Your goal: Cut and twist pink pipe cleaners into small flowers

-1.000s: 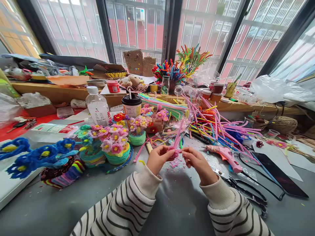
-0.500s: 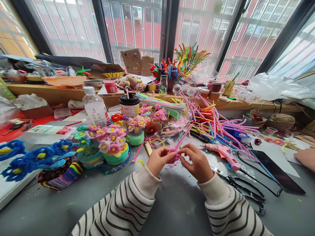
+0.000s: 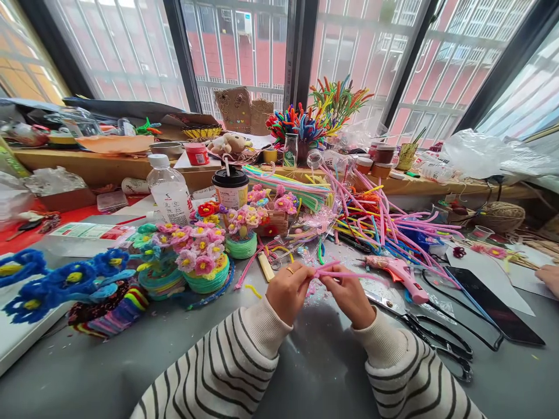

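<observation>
Pink pipe cleaners [image 3: 360, 275] are pinched between my two hands at the middle of the table, their loose ends stretching right above my right hand. My left hand [image 3: 287, 293] is closed on them, thumb and fingers pressed together. From the other side, my right hand [image 3: 350, 299] grips the same pink strands near their bent part. My fingers hide much of that bent part. Pink fuzz lies under my fingertips. To the left stand fuzzy pink flowers [image 3: 205, 247] in a green coiled pot [image 3: 209, 278].
Right of my hands lie a pink glue gun [image 3: 406, 276], black-handled scissors [image 3: 437, 337] and a phone [image 3: 489, 302]. Blue fuzzy flowers [image 3: 65, 279], a bottle [image 3: 168, 189] and a lidded cup [image 3: 230, 186] stand left. Loose pipe cleaners [image 3: 379, 215] are heaped behind. Another person's hand [image 3: 549, 276] shows at right.
The loose pink ends have swung from pointing up to lying rightward over my right hand. My left hand has turned, knuckles more upward. The other person's hand has drawn back right.
</observation>
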`<state>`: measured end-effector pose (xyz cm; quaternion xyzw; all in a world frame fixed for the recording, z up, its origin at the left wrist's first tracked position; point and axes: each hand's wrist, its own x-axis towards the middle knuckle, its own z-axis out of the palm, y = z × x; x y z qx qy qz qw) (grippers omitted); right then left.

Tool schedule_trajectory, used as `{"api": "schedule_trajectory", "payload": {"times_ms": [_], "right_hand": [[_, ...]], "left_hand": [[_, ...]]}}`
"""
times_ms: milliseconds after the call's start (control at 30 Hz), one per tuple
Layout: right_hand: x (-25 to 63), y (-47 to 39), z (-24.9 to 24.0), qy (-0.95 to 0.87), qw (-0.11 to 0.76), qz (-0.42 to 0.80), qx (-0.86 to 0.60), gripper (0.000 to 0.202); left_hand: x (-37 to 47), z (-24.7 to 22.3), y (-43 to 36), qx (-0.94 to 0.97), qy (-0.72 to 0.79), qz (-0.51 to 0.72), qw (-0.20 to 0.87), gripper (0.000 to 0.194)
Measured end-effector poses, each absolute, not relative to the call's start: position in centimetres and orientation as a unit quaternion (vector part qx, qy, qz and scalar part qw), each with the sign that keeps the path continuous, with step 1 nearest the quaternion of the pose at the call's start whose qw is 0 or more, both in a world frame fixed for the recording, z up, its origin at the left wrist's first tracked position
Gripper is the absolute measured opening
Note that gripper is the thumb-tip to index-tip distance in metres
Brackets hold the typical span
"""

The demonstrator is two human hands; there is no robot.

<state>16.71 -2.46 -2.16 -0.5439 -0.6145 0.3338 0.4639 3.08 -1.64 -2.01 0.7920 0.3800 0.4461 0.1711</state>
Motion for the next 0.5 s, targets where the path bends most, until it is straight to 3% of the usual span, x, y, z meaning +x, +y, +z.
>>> {"api": "schedule_trajectory", "payload": {"times_ms": [100, 200, 333, 500], "right_hand": [[16.7, -2.2, -1.9, -0.451, 0.454, 0.559, -0.527, 0.020], [16.9, -2.2, -1.5, -0.372, 0.446, 0.667, -0.465, 0.015], [17.4, -2.4, -1.1, -0.400, 0.451, 0.668, -0.437, 0.014], [17.7, -2.5, -1.0, -0.499, 0.457, 0.566, -0.471, 0.024]], "left_hand": [[3.0, -1.9, -1.6, 0.782, 0.370, 0.456, 0.211, 0.018], [3.1, -1.8, -1.5, 0.719, 0.396, 0.471, 0.323, 0.010], [3.1, -1.6, -1.2, 0.590, 0.404, 0.491, 0.497, 0.015], [3.0, -1.5, -0.9, 0.494, 0.388, 0.500, 0.596, 0.019]]}}
